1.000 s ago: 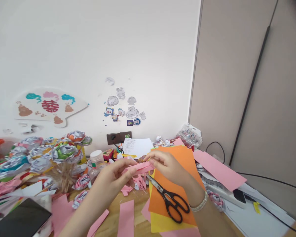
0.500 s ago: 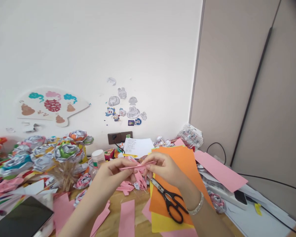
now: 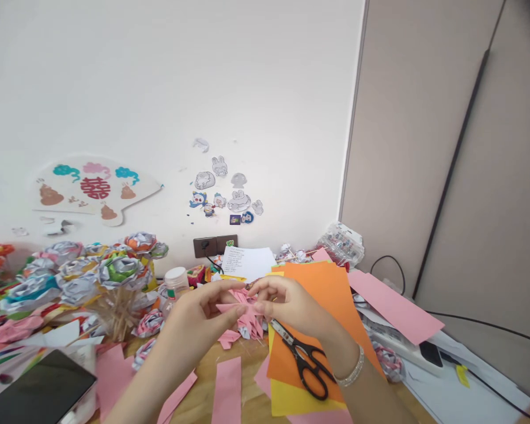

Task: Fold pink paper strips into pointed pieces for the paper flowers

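Wooden desk crowded with paper flowers beneath a white wall.
My left fingers and right fingers pinch a pink paper strip between them, above the desk and left of black-handled scissors lying on orange paper, with pink scraps behind.

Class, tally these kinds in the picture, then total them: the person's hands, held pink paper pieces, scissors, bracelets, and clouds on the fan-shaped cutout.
Hands (left hand, right hand): 2
Held pink paper piece: 1
Scissors: 1
Bracelet: 1
Clouds on the fan-shaped cutout: 3
Total: 8
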A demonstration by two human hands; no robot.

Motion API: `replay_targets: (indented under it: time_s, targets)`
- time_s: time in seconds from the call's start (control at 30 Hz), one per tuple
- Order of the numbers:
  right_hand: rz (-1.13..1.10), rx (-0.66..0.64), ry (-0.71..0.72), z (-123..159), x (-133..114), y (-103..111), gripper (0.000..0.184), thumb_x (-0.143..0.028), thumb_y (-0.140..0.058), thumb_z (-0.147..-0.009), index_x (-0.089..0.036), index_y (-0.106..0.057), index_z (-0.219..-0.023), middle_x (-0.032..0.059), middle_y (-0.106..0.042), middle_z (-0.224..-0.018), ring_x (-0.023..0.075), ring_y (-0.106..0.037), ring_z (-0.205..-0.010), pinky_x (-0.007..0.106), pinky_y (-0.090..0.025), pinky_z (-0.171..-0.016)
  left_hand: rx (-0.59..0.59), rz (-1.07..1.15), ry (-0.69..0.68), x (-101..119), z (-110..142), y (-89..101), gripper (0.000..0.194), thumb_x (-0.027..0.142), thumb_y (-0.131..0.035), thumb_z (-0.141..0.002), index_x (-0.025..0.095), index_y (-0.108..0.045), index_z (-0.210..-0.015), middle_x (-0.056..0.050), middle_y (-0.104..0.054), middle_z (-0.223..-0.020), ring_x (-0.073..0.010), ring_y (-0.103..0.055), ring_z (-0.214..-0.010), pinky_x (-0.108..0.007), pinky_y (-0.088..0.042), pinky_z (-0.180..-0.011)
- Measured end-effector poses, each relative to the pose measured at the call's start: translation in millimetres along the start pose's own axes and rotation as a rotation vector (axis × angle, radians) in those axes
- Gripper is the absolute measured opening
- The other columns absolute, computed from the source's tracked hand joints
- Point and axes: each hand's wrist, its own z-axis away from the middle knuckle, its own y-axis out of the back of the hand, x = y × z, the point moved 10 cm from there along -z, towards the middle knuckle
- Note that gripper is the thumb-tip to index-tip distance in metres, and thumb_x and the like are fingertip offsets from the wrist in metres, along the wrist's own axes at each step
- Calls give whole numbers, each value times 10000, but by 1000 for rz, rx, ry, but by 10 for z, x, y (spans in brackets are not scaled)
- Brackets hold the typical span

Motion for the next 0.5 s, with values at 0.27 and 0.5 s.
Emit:
replay_targets:
  time_s: [0.27, 0.5]
  targets:
    - [106, -72, 7, 16, -28, -148, 178, -314, -493, -813, -157, -520, -733, -19, -478, -660, 92, -453, -590, 206, -364, -546, 202, 46, -67, 52, 23, 189, 199, 252, -687, -594, 190, -629, -774, 65, -542, -461, -117, -552, -415, -181, -419, -350]
    - [116, 15, 73, 30, -105, -219, 193, -303, -408, -862, -174, -437, -721, -39, -446, -605, 74, -408, -530, 184, -320, -495, 264, 177, -127, 25, 7, 256, 135, 304, -628, -659, 186, -597, -601, 52, -547, -413, -97, -509, -354, -175, -385, -343]
